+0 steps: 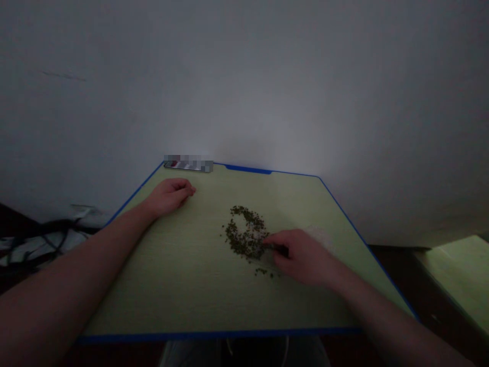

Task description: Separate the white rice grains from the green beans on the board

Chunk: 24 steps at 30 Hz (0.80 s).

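Note:
A loose heap of small dark green beans lies in a rough ring on the pale green desktop, with a few strays nearer me. My right hand is at the heap's right side, its index finger reaching in among the beans. A translucent plastic bag shows beyond and under that hand, and I cannot tell whether the hand holds it. Further left, my left hand rests on the desktop, fingers curled, holding nothing.
Blue banding edges the desk, which stands against a pale wall. A blurred phone lies at the far edge. Dark cables sit beyond the left side; another green surface is at right.

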Motion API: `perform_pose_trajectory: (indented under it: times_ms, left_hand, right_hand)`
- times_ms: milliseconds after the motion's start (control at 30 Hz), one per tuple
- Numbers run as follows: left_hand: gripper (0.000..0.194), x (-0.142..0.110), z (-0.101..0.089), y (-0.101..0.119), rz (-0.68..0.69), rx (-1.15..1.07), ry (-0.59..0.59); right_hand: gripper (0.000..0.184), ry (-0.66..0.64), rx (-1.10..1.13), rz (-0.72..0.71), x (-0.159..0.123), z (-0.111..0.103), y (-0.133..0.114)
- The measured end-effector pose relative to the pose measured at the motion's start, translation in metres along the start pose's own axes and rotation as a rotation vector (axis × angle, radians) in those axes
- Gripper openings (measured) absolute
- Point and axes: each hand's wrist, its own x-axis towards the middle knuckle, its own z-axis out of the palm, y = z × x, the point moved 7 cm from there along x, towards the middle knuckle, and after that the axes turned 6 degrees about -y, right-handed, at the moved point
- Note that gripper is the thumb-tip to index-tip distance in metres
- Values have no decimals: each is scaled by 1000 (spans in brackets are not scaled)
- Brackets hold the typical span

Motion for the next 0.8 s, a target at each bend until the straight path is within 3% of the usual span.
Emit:
perform_pose_trajectory:
  times_ms: [133, 367, 800]
  left_hand:
    - [20, 1, 0, -3, -20, -18, 1]
    - [20, 0, 0, -2, -3, 1, -6]
    - [22, 1, 0, -2, 9, 3, -7]
  right_hand:
    - [38, -2, -42, -28, 4, -1, -6]
    - [44, 18, -9, 40, -1, -1, 7]
    - [34, 0, -40, -21, 7, 1, -6]
